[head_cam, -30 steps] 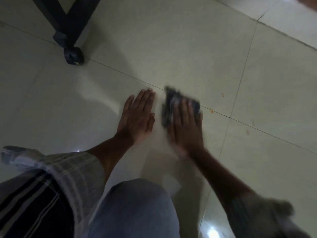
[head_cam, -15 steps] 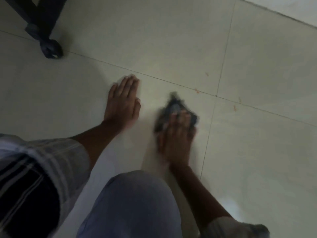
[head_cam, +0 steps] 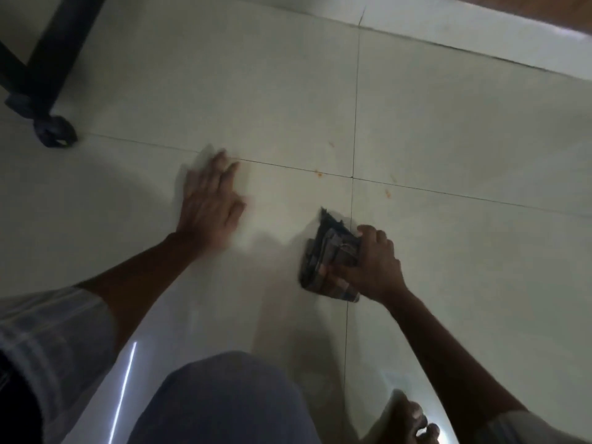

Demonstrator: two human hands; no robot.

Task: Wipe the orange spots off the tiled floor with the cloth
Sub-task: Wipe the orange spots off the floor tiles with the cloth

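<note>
My right hand (head_cam: pixel 373 262) grips a folded dark checked cloth (head_cam: pixel 326 261) pressed on the pale tiled floor (head_cam: pixel 464 123), just left of a grout line. My left hand (head_cam: pixel 209 200) lies flat on the floor with fingers spread, blurred. Small orange spots lie beyond the cloth: an orange spot (head_cam: pixel 318 174) on the cross grout line, another orange spot (head_cam: pixel 388 193) to its right, and a fainter orange smear (head_cam: pixel 331 144) farther off.
A black furniture leg with a caster wheel (head_cam: pixel 54 131) stands at far left. A raised tiled skirting (head_cam: pixel 480 30) runs along the far edge. My bent knee (head_cam: pixel 224 402) and bare toes (head_cam: pixel 413 424) fill the bottom.
My right hand with the cloth has slid right, onto the grout line, and now bunches the cloth instead of pressing flat. The view has tilted, bringing the far skirting into sight.
</note>
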